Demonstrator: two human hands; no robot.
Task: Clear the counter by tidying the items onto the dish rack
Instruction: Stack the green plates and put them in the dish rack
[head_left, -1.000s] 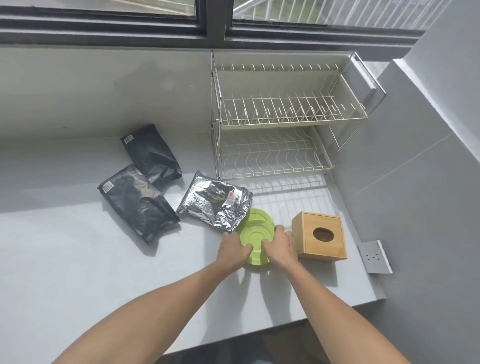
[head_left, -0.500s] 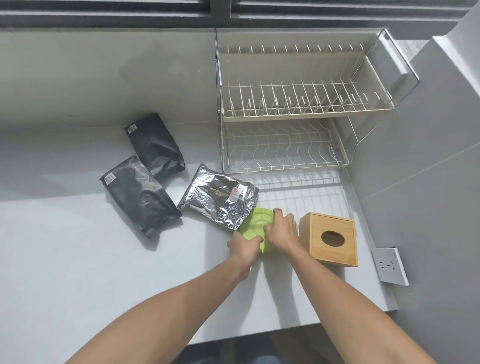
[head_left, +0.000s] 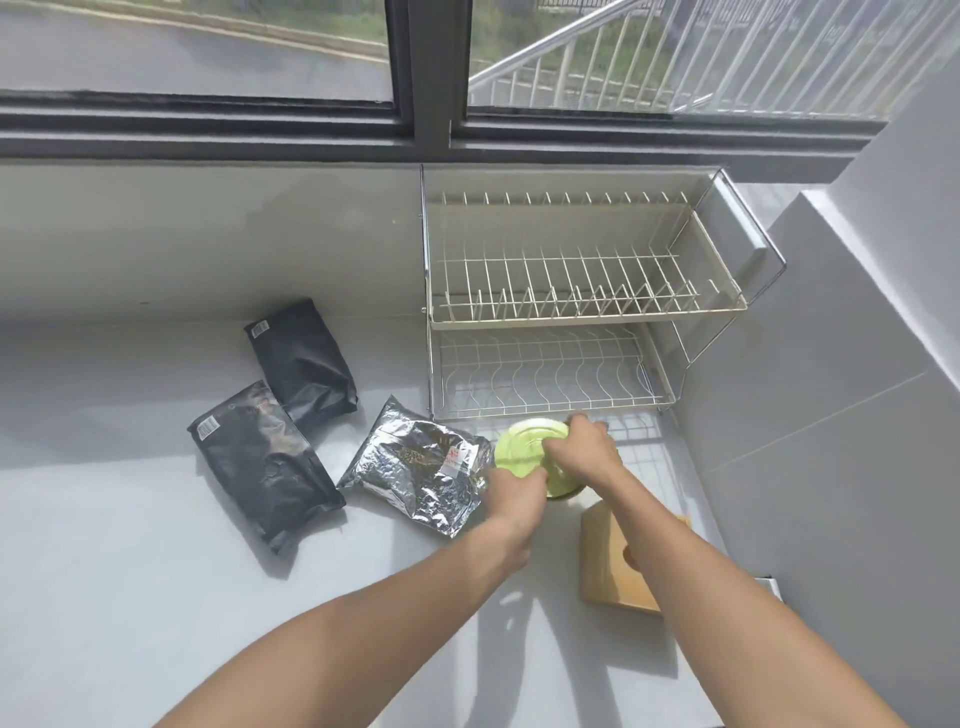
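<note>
A round green plate (head_left: 522, 447) is tilted up off the grey counter (head_left: 130, 545), just in front of the two-tier wire dish rack (head_left: 571, 312). My right hand (head_left: 584, 452) grips its right side from above. My left hand (head_left: 517, 493) holds its near lower edge. Both rack tiers hold nothing. A silver foil pouch (head_left: 415, 470) lies just left of the plate. Two black pouches (head_left: 262, 462) (head_left: 304, 358) lie further left, overlapping a little. A wooden tissue box (head_left: 608, 561) sits under my right forearm, partly hidden.
The rack stands against the back wall under a dark-framed window (head_left: 415, 67). A grey tiled wall (head_left: 831, 415) closes the right side, with a white socket (head_left: 771, 584) low on it. The counter's front edge runs near my forearms.
The plate has been lifted from flat on the counter and carried toward the rack's lower tier, both hands still on it. The camera has tilted up, showing the window.
</note>
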